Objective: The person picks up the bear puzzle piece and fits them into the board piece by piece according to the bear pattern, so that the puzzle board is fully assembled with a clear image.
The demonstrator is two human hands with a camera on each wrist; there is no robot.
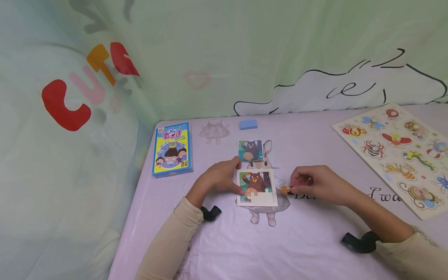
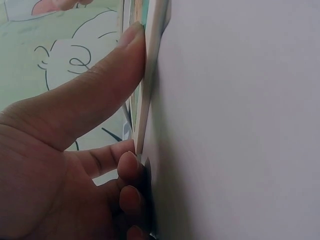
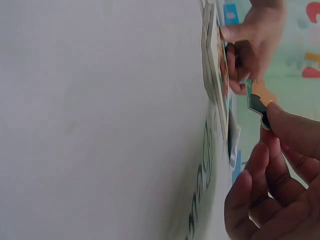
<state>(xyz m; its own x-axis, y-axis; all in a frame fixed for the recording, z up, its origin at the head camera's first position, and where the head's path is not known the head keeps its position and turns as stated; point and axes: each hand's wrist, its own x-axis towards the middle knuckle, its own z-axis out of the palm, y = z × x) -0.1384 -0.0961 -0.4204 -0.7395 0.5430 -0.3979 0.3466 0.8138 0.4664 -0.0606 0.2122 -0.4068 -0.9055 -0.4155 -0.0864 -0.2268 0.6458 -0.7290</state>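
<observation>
A square bear puzzle board lies on the pale tablecloth, its picture pieces filling the top and left, with bare tray showing at the lower right. My left hand holds the board by its left side; in the left wrist view the thumb presses the face while the fingers curl at the edge. Just right of the board, my right hand pinches an orange and dark puzzle piece between thumb and fingers. The right wrist view shows this piece held up, apart from the board. Behind the board is a bear picture card.
A blue and yellow card box stands at the left. Farther back lies a small blue block. At the right is a large wooden insect puzzle. A curtain hangs along the table's back edge.
</observation>
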